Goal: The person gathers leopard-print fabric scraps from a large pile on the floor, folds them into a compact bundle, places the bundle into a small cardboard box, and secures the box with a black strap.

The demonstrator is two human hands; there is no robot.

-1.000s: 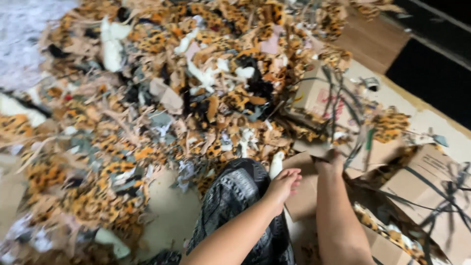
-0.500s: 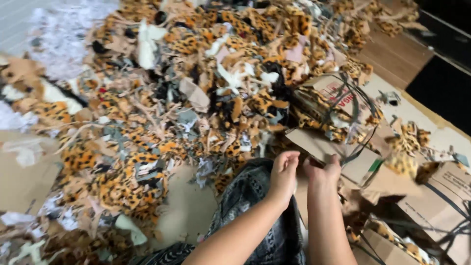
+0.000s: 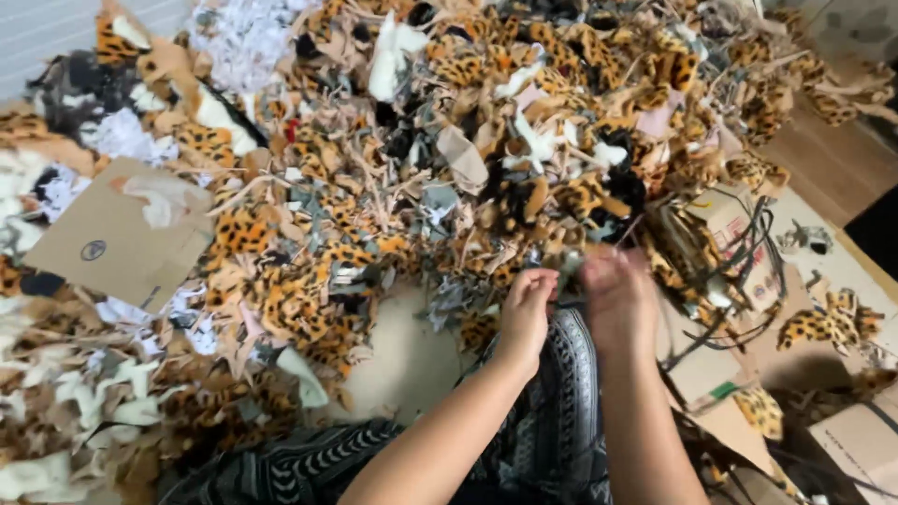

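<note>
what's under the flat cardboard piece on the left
The cardboard lies on white and leopard-print scraps that poke out around its edges. Whatever is directly beneath it is covered.

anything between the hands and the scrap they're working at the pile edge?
Nothing visible. The left hand and right hand meet at a small scrap at the edge of the leopard-print scrap pile; motion blur hides the exact grip.

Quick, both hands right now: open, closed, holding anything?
Left hand: fingers curled shut, pinching a small scrap at the edge of the fabric pile.
Right hand: motion-blurred; grip cannot be told.
</note>
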